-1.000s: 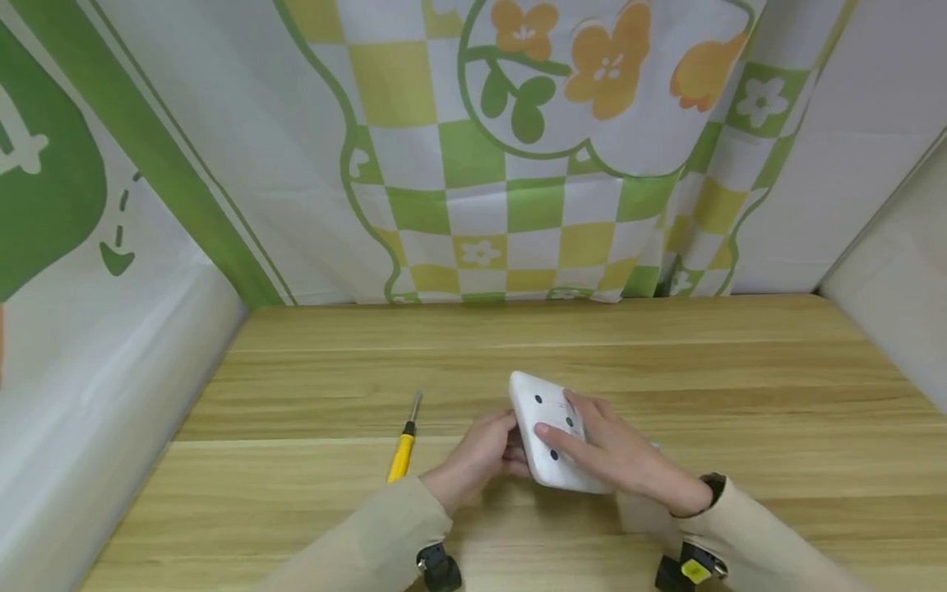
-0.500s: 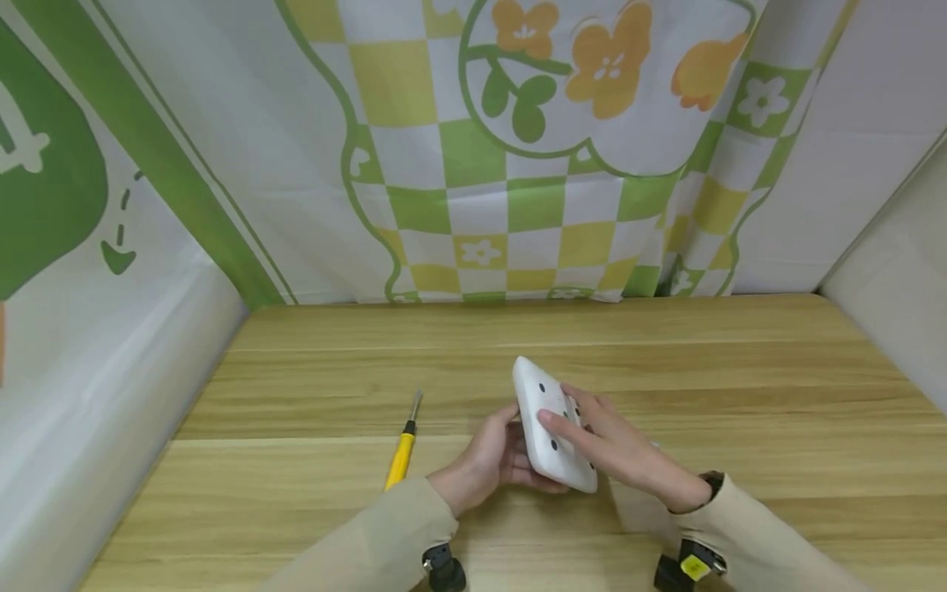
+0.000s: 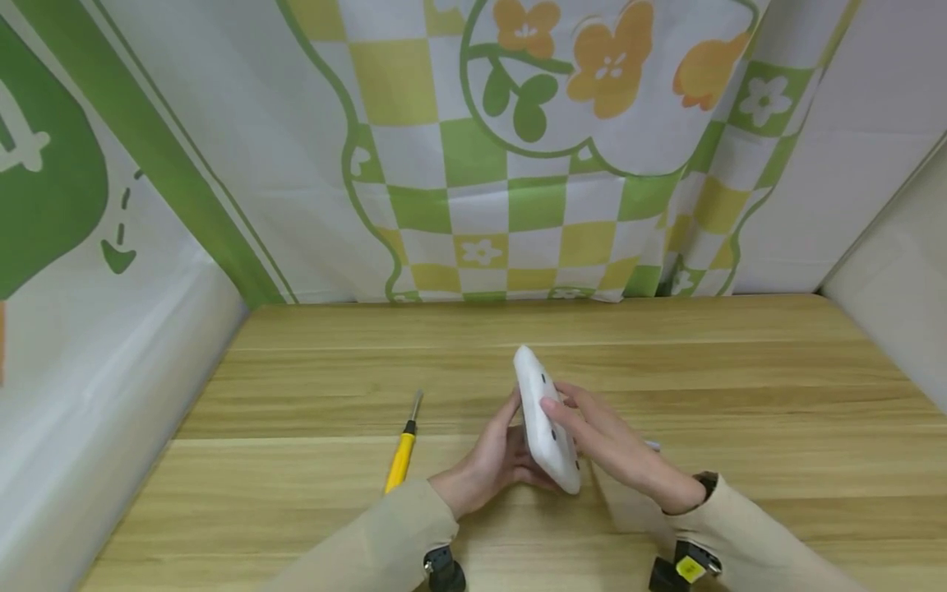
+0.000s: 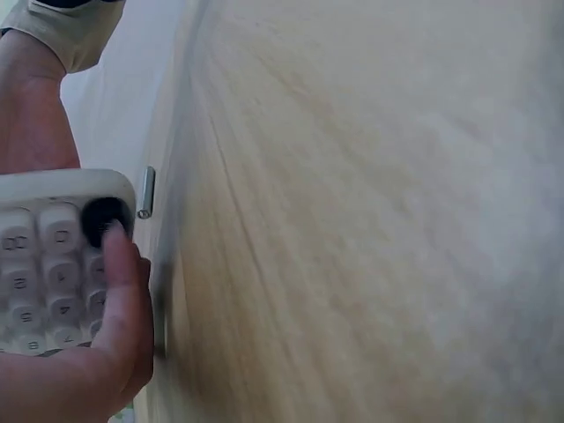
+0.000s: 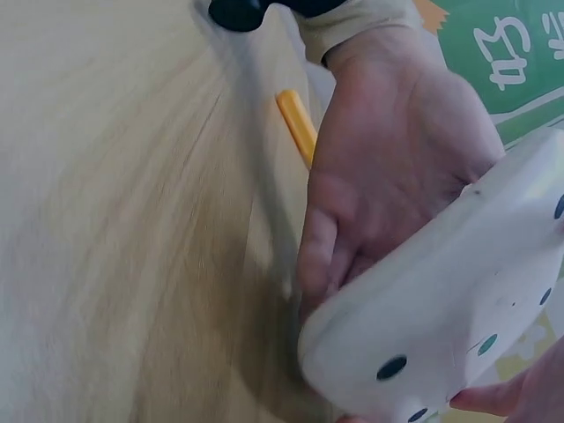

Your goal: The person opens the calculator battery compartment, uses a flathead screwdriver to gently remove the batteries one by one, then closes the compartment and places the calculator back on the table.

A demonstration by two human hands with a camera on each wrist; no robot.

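Observation:
A white calculator (image 3: 543, 427) is held tilted up on edge above the table by both hands. My left hand (image 3: 484, 464) grips its left side; in the left wrist view the thumb lies on the round black key (image 4: 101, 216) beside rows of pale keys. My right hand (image 3: 610, 440) holds the other side, its thumb against the back with the dark round feet (image 5: 392, 367). The right fingers are partly hidden behind the calculator. Past the right hand lies a small silvery cylinder (image 3: 652, 445), mostly hidden in the head view.
A screwdriver with a yellow handle (image 3: 400, 462) lies on the wooden table (image 3: 296, 395) left of the hands, its handle end hidden by the left sleeve. A checked, flowered cloth (image 3: 533, 205) hangs at the table's far edge.
The calculator has turned steeper, so its back shows less and its edge more. My left hand has opened wider around its side; the right hand has shifted slightly left with it.

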